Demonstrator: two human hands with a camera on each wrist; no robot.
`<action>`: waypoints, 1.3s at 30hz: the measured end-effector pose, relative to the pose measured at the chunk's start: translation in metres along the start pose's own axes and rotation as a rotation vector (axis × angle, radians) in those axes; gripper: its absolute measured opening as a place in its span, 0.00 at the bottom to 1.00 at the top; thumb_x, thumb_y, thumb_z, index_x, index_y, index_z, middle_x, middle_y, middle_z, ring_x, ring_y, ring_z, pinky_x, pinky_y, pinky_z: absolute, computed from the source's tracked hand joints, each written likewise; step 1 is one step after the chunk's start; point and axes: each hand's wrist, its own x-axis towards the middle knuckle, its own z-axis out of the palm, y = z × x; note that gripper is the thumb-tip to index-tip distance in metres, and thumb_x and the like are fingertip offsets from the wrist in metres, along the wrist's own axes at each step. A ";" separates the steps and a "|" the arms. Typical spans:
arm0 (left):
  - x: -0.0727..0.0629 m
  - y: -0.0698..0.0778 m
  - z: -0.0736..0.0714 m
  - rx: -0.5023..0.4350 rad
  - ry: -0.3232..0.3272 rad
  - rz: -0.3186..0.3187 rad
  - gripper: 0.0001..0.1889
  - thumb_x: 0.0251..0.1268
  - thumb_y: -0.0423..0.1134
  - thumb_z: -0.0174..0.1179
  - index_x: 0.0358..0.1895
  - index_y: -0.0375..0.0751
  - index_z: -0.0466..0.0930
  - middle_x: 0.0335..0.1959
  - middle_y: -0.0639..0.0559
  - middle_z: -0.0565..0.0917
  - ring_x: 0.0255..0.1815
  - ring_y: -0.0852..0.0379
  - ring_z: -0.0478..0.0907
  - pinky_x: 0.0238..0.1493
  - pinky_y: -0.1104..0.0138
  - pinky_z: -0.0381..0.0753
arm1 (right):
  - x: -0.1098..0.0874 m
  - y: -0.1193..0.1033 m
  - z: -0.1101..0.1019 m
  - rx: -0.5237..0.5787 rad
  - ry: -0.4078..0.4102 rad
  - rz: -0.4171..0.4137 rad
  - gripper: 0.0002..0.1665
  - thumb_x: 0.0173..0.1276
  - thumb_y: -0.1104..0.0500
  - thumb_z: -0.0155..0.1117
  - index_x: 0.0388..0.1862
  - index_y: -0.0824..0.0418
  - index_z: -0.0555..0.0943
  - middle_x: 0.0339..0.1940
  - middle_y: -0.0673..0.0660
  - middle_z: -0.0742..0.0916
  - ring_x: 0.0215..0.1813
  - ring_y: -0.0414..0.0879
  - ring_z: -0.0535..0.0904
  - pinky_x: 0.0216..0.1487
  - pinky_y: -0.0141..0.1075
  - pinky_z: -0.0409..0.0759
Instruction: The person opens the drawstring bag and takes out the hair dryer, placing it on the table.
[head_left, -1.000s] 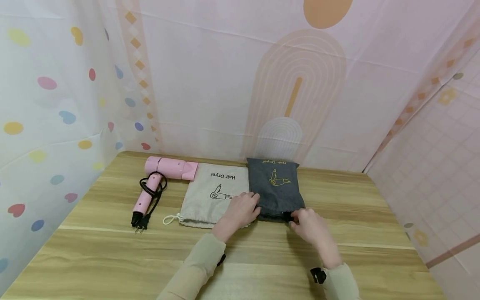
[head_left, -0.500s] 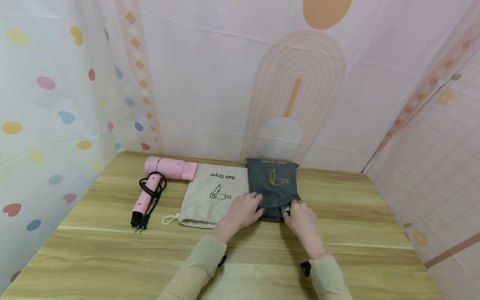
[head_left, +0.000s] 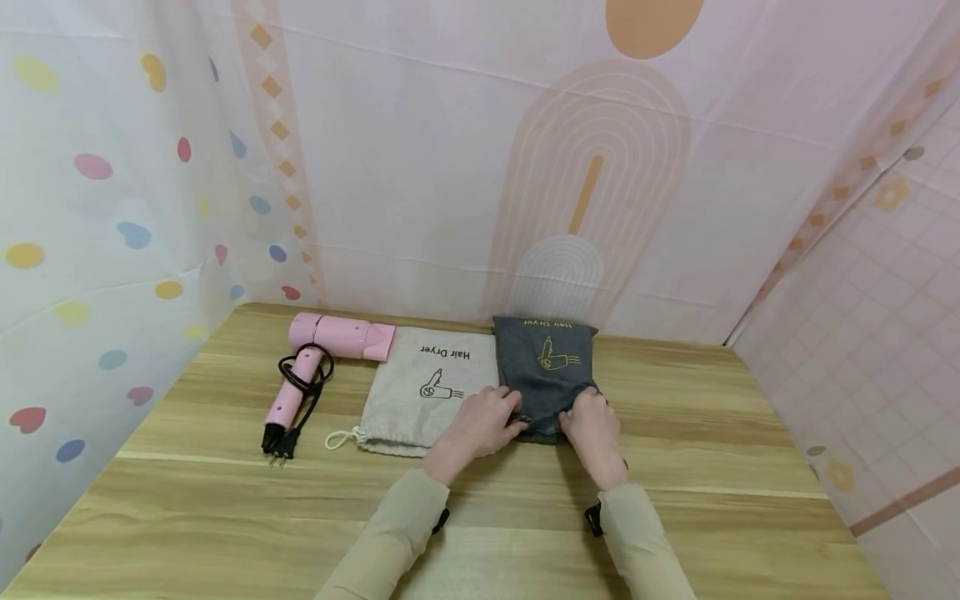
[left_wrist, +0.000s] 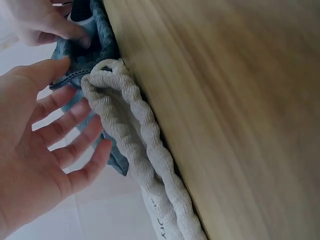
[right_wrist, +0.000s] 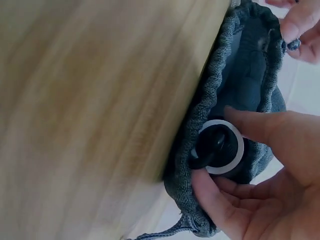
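A dark grey drawstring bag (head_left: pixel 543 367) with a yellow dryer print lies flat, its mouth toward me. My left hand (head_left: pixel 483 421) pinches the upper edge of its mouth between thumb and forefinger; the other fingers (left_wrist: pixel 82 150) are spread. Inside the mouth, a white-rimmed round handle end (right_wrist: pixel 237 160) with a black cord shows, like a hair dryer's. My right hand (head_left: pixel 592 429) grips this end, thumb on one side and fingers on the other. The rest of that object is hidden in the bag.
A light linen drawstring bag (head_left: pixel 420 400) marked "Hair Dryer" lies left of the dark one, partly under my left hand. Farther left is a pink hair dryer (head_left: pixel 337 336) with its black cord (head_left: pixel 305 385) looped round the handle. A patterned curtain (head_left: pixel 420 167) borders the wooden table (head_left: pixel 712 500).
My right hand has moved left and a little farther in, from the bag's right corner into its mouth, and now grips the white-rimmed end. The left hand stays nearly in place.
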 end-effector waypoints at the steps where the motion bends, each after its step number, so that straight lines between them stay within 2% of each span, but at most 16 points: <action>1: 0.000 -0.001 -0.001 -0.002 -0.023 -0.017 0.12 0.63 0.51 0.60 0.38 0.47 0.76 0.35 0.52 0.79 0.36 0.53 0.77 0.31 0.64 0.77 | 0.001 0.000 0.000 0.003 0.000 -0.001 0.28 0.61 0.52 0.66 0.43 0.78 0.73 0.36 0.72 0.82 0.35 0.63 0.82 0.28 0.48 0.80; 5: -0.001 -0.004 -0.002 0.001 -0.088 -0.078 0.14 0.62 0.50 0.61 0.44 0.46 0.76 0.40 0.50 0.78 0.41 0.51 0.77 0.33 0.62 0.78 | 0.004 0.004 0.001 0.024 0.016 -0.036 0.24 0.61 0.55 0.66 0.38 0.78 0.75 0.31 0.72 0.82 0.28 0.61 0.81 0.22 0.43 0.77; 9: -0.002 -0.007 -0.003 0.022 -0.128 -0.131 0.17 0.61 0.49 0.63 0.49 0.44 0.76 0.45 0.46 0.77 0.44 0.47 0.76 0.36 0.58 0.79 | 0.007 0.011 -0.001 0.068 0.003 -0.054 0.18 0.60 0.58 0.65 0.33 0.76 0.77 0.29 0.71 0.82 0.24 0.58 0.79 0.21 0.41 0.74; 12: -0.002 -0.008 -0.003 0.014 -0.139 -0.159 0.21 0.60 0.50 0.63 0.52 0.43 0.75 0.48 0.44 0.77 0.46 0.45 0.75 0.38 0.55 0.79 | 0.009 0.017 -0.004 0.116 -0.033 -0.058 0.15 0.60 0.60 0.64 0.21 0.69 0.74 0.24 0.65 0.79 0.22 0.54 0.75 0.22 0.38 0.71; 14: -0.002 -0.009 -0.002 -0.001 -0.126 -0.166 0.25 0.60 0.52 0.62 0.55 0.42 0.73 0.49 0.44 0.77 0.47 0.45 0.76 0.39 0.55 0.80 | 0.010 0.021 -0.005 0.145 -0.052 -0.074 0.19 0.60 0.61 0.63 0.14 0.62 0.67 0.17 0.58 0.74 0.18 0.49 0.70 0.21 0.36 0.67; 16: -0.001 -0.009 -0.002 -0.013 -0.094 -0.156 0.28 0.61 0.54 0.61 0.58 0.41 0.71 0.52 0.44 0.76 0.49 0.45 0.76 0.40 0.55 0.80 | 0.010 0.027 -0.006 0.174 -0.070 -0.097 0.25 0.60 0.62 0.61 0.10 0.56 0.60 0.12 0.51 0.66 0.14 0.45 0.65 0.20 0.33 0.63; 19: 0.000 -0.008 -0.002 -0.034 -0.042 -0.135 0.30 0.63 0.55 0.58 0.63 0.41 0.68 0.57 0.43 0.75 0.54 0.44 0.75 0.44 0.53 0.80 | 0.011 0.035 -0.008 0.222 -0.104 -0.120 0.26 0.61 0.64 0.58 0.10 0.53 0.57 0.09 0.47 0.60 0.12 0.41 0.59 0.18 0.31 0.60; 25: 0.003 -0.005 0.000 -0.047 0.059 -0.070 0.27 0.66 0.51 0.57 0.63 0.43 0.67 0.61 0.42 0.72 0.60 0.44 0.73 0.51 0.51 0.77 | 0.011 0.047 -0.013 0.255 -0.182 -0.124 0.15 0.64 0.65 0.54 0.20 0.59 0.63 0.11 0.49 0.64 0.13 0.41 0.61 0.20 0.32 0.62; 30: 0.006 -0.005 0.002 0.028 0.189 0.035 0.22 0.65 0.43 0.60 0.60 0.43 0.70 0.58 0.43 0.73 0.59 0.45 0.72 0.51 0.54 0.77 | 0.011 0.054 -0.016 0.221 -0.198 -0.162 0.02 0.61 0.68 0.51 0.31 0.68 0.69 0.18 0.55 0.70 0.17 0.45 0.66 0.22 0.33 0.65; 33: 0.007 -0.006 0.003 0.082 0.278 0.100 0.18 0.64 0.36 0.59 0.57 0.43 0.73 0.54 0.44 0.74 0.56 0.46 0.72 0.50 0.57 0.77 | 0.010 0.056 -0.017 0.195 -0.191 -0.213 0.15 0.58 0.69 0.51 0.43 0.77 0.71 0.25 0.61 0.75 0.22 0.47 0.69 0.25 0.35 0.67; 35: 0.008 -0.007 0.004 0.108 0.334 0.135 0.17 0.63 0.32 0.58 0.56 0.42 0.74 0.52 0.44 0.75 0.53 0.47 0.72 0.50 0.58 0.77 | 0.010 0.057 -0.017 0.187 -0.188 -0.251 0.21 0.58 0.69 0.52 0.50 0.80 0.69 0.29 0.63 0.77 0.26 0.49 0.70 0.28 0.37 0.68; 39: 0.009 -0.008 0.003 0.117 0.402 0.168 0.17 0.59 0.26 0.60 0.51 0.43 0.76 0.49 0.45 0.75 0.51 0.48 0.71 0.50 0.58 0.76 | 0.009 0.059 -0.018 0.197 -0.200 -0.304 0.22 0.59 0.70 0.52 0.52 0.79 0.69 0.28 0.61 0.75 0.26 0.49 0.70 0.29 0.38 0.67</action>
